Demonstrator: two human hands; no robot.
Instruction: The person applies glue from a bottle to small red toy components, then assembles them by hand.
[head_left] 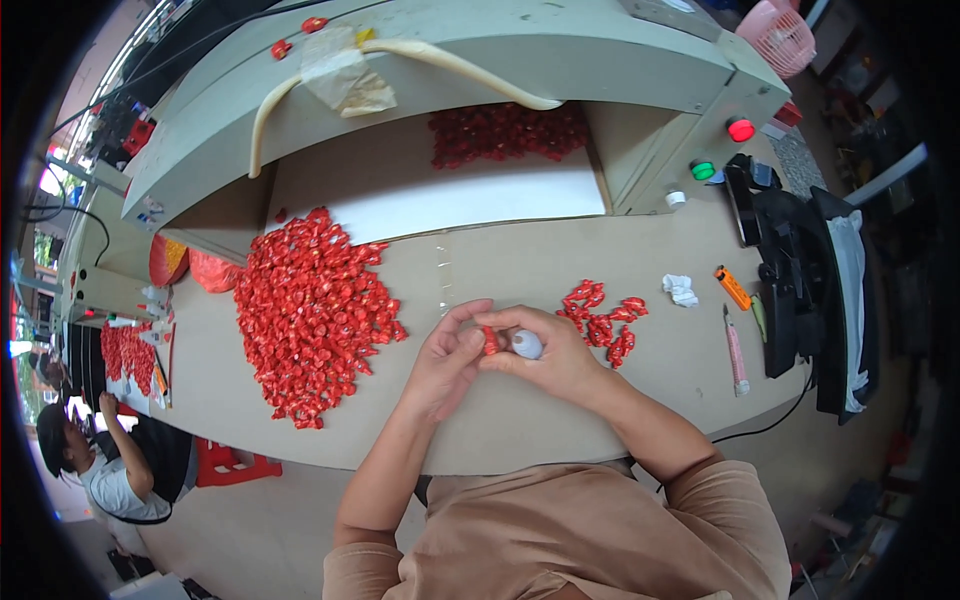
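Observation:
Just above the table's front edge, my two hands meet. My left hand (448, 358) is closed, its thumb and fingers pinching a small shiny red piece (490, 341). Around a pale grey-blue tool with a rounded end (526, 344) curl the fingers of my right hand (556, 352); the tool's other end is hidden, so its kind is unclear. The fingertips of my right hand come up against the red piece too. Left of my hands lies a big heap of similar red pieces (312, 320). A smaller scattered group (603, 322) lies beyond my right hand.
A grey-green machine housing (560, 55) spans the table's far side, with more red pieces (510, 132) inside. On the right are crumpled white tissue (680, 290), an orange cutter (733, 287), a pink pen-like tool (735, 350) and black equipment (790, 270). Someone sits far left (125, 460).

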